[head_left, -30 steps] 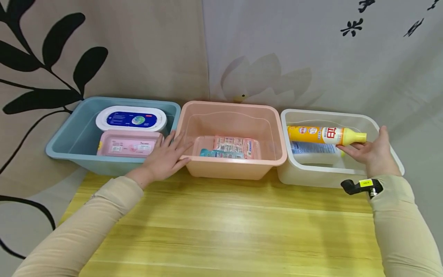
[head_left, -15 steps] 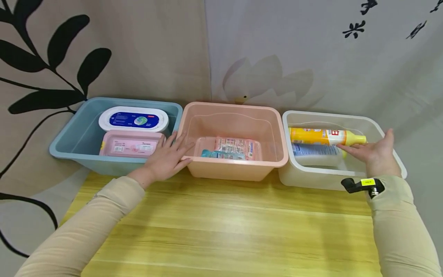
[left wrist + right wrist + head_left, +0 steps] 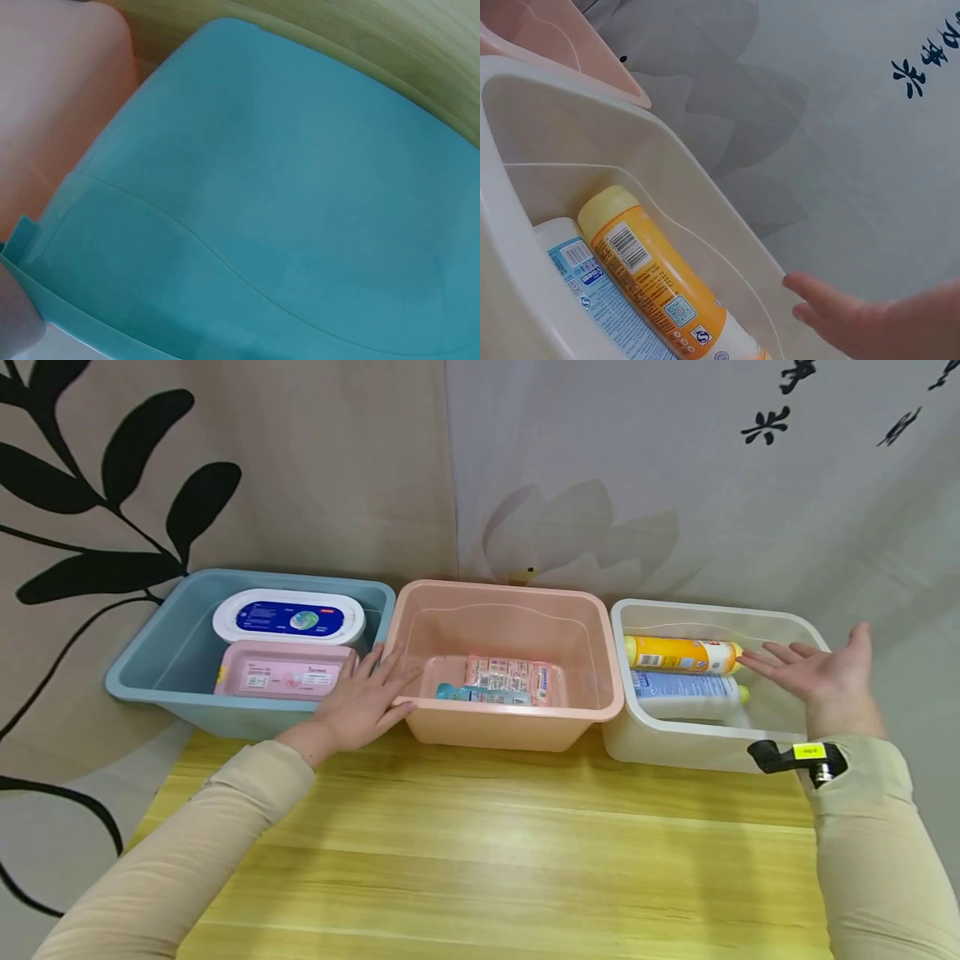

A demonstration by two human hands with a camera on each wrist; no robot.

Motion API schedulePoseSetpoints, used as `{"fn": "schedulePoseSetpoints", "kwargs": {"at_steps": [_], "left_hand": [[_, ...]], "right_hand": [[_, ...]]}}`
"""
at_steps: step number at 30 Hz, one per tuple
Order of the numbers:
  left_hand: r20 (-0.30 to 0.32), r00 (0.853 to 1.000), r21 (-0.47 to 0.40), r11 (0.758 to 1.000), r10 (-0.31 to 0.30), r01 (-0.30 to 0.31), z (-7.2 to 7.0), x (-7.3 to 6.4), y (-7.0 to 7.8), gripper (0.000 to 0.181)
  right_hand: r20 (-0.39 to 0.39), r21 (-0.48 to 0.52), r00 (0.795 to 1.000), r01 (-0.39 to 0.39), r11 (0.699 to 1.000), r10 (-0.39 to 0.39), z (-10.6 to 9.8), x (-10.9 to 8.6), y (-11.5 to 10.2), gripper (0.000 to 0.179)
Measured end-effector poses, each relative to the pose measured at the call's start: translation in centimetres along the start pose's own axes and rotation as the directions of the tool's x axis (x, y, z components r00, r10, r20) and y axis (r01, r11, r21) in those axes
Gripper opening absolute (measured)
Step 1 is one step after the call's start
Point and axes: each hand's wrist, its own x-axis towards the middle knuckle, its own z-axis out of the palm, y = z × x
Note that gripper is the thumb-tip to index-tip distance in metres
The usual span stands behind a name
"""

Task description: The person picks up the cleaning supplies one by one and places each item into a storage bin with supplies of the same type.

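Observation:
My right hand (image 3: 828, 681) is held palm up over the right part of the white bin (image 3: 675, 745), fingers extended and holding nothing. Its fingertips are by the end of a yellow bottle (image 3: 678, 654); whether they touch cannot be told. That bottle lies inside the bin beside a white bottle (image 3: 686, 696) with a blue label. Over the adjoining rims of the blue bin (image 3: 161, 656) and the pink bin (image 3: 495, 727) rests my left hand (image 3: 358, 706), fingers spread. In the left wrist view, the blue bin's wall (image 3: 262, 187) fills most of the picture.
Inside the blue bin are a white oval tub (image 3: 288, 618) and a pink box (image 3: 277, 670). A pink packet (image 3: 510, 675) and a teal packet (image 3: 480, 695) lie in the pink bin. A wooden table (image 3: 495, 843) bears the bins, with a printed curtain (image 3: 337, 468) behind.
My right hand has let go of the yellow bottle and drawn off to the right, its palm opening. The bottle now lies lower in the white bin. My left hand stays put.

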Motion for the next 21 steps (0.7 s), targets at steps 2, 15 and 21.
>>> {"fn": "schedulePoseSetpoints", "kwargs": {"at_steps": [2, 15, 21], "left_hand": [[0.000, 1.000, 0.002, 1.000, 0.000, 0.000, 0.04, 0.05, -0.06, 0.059], [-0.003, 1.000, -0.017, 1.000, -0.013, 0.013, 0.17, 0.32, -0.49, 0.065], [-0.036, 0.998, -0.142, 0.989, -0.049, 0.044, -0.08, 0.46, -0.71, 0.071]], "right_hand": [[0.000, 0.002, 1.000, 0.002, 1.000, -0.002, -0.02, 0.00, 0.03, 0.080], [0.014, 0.011, 1.000, -0.006, 1.000, 0.006, 0.16, 0.26, 0.31, 0.081], [0.048, -0.126, 0.998, -0.026, 0.992, 0.032, -0.09, 0.17, 0.73, 0.082]]}}
